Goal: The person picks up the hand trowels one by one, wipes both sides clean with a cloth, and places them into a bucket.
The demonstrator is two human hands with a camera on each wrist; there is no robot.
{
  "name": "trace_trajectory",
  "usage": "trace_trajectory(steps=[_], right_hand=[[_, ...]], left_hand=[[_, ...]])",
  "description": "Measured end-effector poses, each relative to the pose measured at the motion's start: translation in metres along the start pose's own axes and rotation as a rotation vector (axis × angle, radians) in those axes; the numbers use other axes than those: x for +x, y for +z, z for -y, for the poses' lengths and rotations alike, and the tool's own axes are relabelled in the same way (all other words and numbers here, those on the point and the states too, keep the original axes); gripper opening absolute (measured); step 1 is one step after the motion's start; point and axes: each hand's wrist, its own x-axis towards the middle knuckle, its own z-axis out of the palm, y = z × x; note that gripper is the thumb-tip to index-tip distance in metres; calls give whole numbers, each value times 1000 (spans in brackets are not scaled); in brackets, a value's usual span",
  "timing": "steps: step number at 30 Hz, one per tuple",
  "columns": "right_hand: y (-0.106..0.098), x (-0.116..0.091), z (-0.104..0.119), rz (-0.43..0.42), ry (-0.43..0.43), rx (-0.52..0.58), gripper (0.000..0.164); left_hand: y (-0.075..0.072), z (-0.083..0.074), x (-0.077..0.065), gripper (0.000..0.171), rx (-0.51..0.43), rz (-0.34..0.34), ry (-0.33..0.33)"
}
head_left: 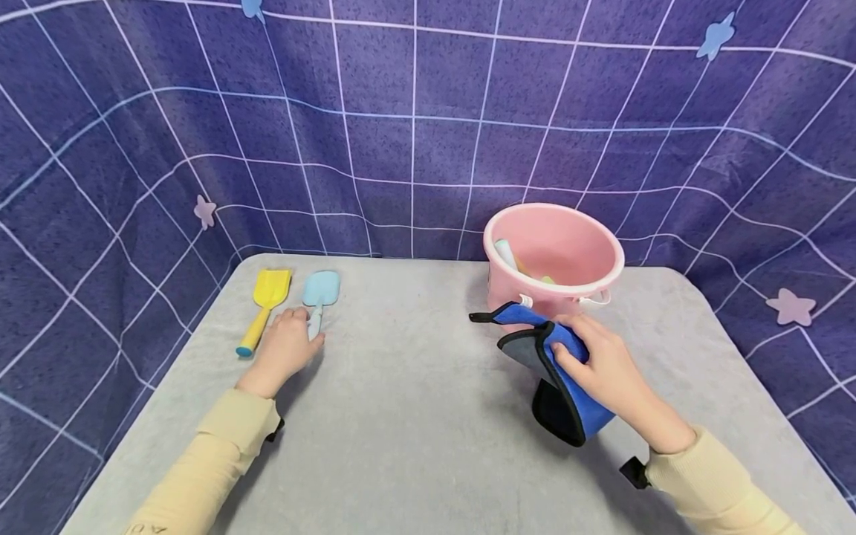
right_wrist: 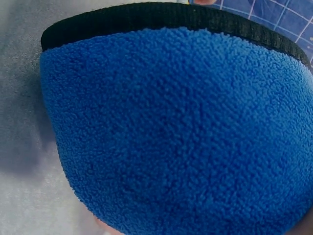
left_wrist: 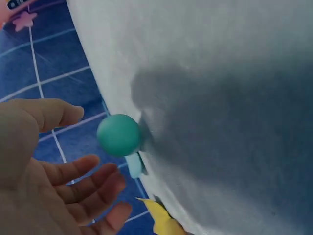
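At the left of the head view, my left hand (head_left: pixel 287 345) is by the handle of a light blue toy shovel (head_left: pixel 322 290). In the left wrist view its fingers (left_wrist: pixel 98 196) are spread apart from the thumb, with the shovel's round teal handle end (left_wrist: pixel 119 134) in front of them. Beside this hand lies a yellow toy shovel (head_left: pixel 270 290) with a blue handle tip. My right hand (head_left: pixel 602 364) grips a folded blue cloth (head_left: pixel 588 405) with black edging, a grey inner face and a narrow strap. The cloth fills most of the right wrist view.
A pink bucket (head_left: pixel 555 297) stands at the back right, directly behind the cloth. Inside it are a white-handled item (head_left: pixel 505 254) and other partly hidden things. The grey table (head_left: pixel 414 416) backs onto a purple grid-patterned curtain (head_left: pixel 374 134) with star shapes.
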Motion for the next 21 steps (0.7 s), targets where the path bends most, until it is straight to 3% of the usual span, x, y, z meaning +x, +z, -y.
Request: trace_trajectory(steps=[4,10,21], right_hand=[[0,-1,-1,0,3,-6,37],[1,-2,0,14,10,-12,36],[3,-3,-2,19,17,-28,35]], left_hand=[[5,7,8,39,-62,73,-41],[10,14,20,37,-116,216,-171],[20,10,35,35,-19,340,-248]])
